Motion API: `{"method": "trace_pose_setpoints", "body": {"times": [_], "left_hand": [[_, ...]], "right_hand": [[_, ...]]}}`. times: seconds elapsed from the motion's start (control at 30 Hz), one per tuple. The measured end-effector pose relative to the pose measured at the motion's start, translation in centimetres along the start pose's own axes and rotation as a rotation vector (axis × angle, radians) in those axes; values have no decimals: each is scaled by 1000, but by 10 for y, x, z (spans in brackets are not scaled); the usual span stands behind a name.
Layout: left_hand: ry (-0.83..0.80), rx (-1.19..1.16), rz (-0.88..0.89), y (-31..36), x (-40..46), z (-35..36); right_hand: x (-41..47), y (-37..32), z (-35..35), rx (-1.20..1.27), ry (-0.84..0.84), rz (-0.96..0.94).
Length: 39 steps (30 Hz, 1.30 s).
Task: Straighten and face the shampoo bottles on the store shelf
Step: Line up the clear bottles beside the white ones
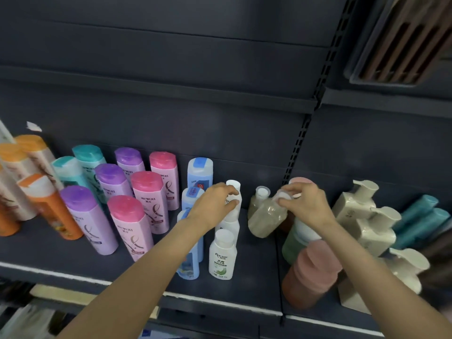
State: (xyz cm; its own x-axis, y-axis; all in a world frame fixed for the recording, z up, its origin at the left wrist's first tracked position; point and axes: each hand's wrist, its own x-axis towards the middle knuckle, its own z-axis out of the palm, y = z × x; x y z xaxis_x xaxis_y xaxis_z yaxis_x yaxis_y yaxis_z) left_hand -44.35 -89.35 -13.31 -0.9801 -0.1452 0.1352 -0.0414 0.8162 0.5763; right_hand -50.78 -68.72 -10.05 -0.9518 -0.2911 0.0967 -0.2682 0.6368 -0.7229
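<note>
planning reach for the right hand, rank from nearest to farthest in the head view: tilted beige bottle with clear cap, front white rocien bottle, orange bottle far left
1. Tilted beige bottle with clear cap: gripped by the right hand.
2. Front white Rocien bottle: lower left, at the shelf front.
3. Orange bottle: far left.

Only got the one head cam here, sitting close, looking forward and down onto the shelf (pixel 73 248). Bottles (pixel 146 192) run from 9 to 3 o'clock, both arms coming in from 6.
</note>
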Motion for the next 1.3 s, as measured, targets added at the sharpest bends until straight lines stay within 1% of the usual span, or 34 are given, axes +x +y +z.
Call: {"method": "trace_pose_setpoints", "body": {"times": [0.13,0.2,0.23,0.3,0.37,0.4,0.47,0.57,0.63,0.7,0.8,0.93,1.0,1.07,1.17,1.2,1.23,1.3], "left_hand": [[133,-206,66,22,-6,-13],[162,-307,34,35,-11,-22],[156,-344,-17,40,-13,-25],[73,-453,-178,48,-19,-31],[-94,-670,-331,57,-25,-37],[-157,-763,-364,61,-29,-40],[-201,-836,-378,69,-35,-44],[-192,-881,-394,71,-43,-47],[-208,-965,-400,71,-49,-48],[-171,-1027,-371,72,-57,-46],[-34,-1074,-243,74,-68,-41],[103,-916,-28,81,-80,-41],[127,-873,41,85,-83,-40],[144,-899,22,89,-84,-38],[215,-907,-59,95,-85,-32],[215,-911,-90,96,-86,-30],[177,-939,-127,98,-86,-30],[26,-1079,-195,100,-86,-29]], "right_hand": [[-12,-18,-34,349,195,33],[-20,-21,-45,548,239,96],[-23,-21,-48,647,243,127],[-32,-22,-53,827,223,162],[-40,-21,-54,943,193,173],[-42,-21,-53,973,180,173],[-47,-22,-49,1007,168,163],[-53,-22,-43,1071,139,165],[-57,-22,-43,1106,85,160],[-61,-20,-46,1109,19,153],[-67,-16,-51,1091,-53,146],[-69,-10,-50,1074,-82,173],[-67,-5,-48,1123,-93,185],[-66,-3,-46,1219,-113,183],[-64,-2,-44,1391,-118,145],[-62,-3,-42,1429,-115,132],[-61,-3,-40,1456,-112,122],[-59,-4,-34,1492,-103,110]]}}
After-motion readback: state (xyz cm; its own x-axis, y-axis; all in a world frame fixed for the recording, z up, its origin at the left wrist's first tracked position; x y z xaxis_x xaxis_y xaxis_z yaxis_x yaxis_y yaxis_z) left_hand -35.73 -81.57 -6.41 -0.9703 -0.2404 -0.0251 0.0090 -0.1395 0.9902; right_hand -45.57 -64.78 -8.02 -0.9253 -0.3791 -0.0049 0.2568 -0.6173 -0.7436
